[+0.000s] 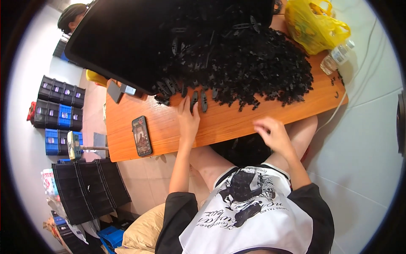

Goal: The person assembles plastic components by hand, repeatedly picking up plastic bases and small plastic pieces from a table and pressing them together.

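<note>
While the left hand (188, 122) is resting over the table (169, 133), a dark oblong piece (194, 101) is lying at its fingertips, a second piece (204, 101) just right; both are probably sitting clear of the heap (270, 67) beyond for easy reach. Left thumb and fingers are bracketing the nearer piece; grip: cannot tell. Right hand (272, 132) is hovering by the near edge, loosely curled, contents unclear.

Two black parts (204, 101) — long, slim, with tapering ends — sit side by side just above the frame's centre, lengths running up-down.
</note>
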A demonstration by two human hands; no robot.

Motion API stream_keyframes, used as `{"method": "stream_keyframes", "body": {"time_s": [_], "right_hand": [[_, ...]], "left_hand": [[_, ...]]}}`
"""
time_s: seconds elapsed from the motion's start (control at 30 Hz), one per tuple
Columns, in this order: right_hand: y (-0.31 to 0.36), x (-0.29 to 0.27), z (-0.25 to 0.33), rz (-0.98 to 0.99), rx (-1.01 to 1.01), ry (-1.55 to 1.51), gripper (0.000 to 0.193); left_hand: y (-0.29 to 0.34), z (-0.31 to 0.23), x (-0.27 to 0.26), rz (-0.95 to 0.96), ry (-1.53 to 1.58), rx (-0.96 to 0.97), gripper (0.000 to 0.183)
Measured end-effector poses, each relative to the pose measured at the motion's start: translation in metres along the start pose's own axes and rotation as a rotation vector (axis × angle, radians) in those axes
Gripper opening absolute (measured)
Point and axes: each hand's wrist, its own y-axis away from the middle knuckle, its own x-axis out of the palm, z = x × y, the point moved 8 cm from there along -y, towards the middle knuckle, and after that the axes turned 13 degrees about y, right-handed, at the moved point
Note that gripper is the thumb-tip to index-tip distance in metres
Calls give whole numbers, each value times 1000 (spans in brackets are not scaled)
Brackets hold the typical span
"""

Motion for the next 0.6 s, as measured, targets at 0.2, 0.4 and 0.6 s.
{"method": "stream_keyframes", "body": {"time_s": [0.2,0.4,0.6], "right_hand": [[-36,-8,-48,-348,135,106,21],[-34,-2,-47,-337,146,154,22],[-27,2,-53,-287,122,6,19]], "left_hand": [[16,21,-3,40,17,-273,16],[59,17,4,-43,1061,-915,19],[86,-43,53,96,1584,-1152,24]]}}
